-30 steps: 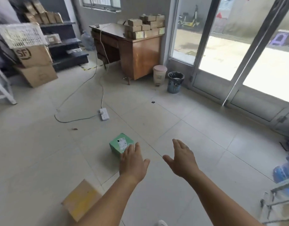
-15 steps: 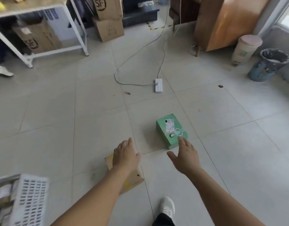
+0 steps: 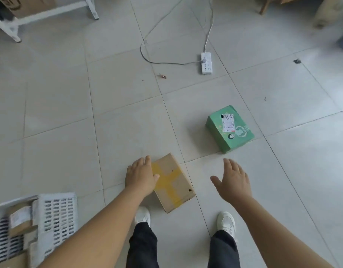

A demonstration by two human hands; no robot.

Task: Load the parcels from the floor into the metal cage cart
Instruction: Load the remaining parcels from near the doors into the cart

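Lying flat on the tiled floor [image 3: 282, 190] just ahead of the person's white shoes, the brown parcel [image 3: 174, 185], crossed with yellow tape, is the nearer of two parcels to load. The left hand [image 3: 141, 176] hangs over its left edge, fingers extended and relaxed; whether it touches the cardboard cannot be told. The right hand [image 3: 232, 180] hovers apart to the parcel's right, fingers spread, holding nothing. This placement probably brackets the box for a two-sided lift. The green parcel [image 3: 229, 129] sits further out, beyond the right hand, label up. A white perforated crate [image 3: 54, 213] at lower left holds packages. A power strip [image 3: 206, 63] lies well beyond.
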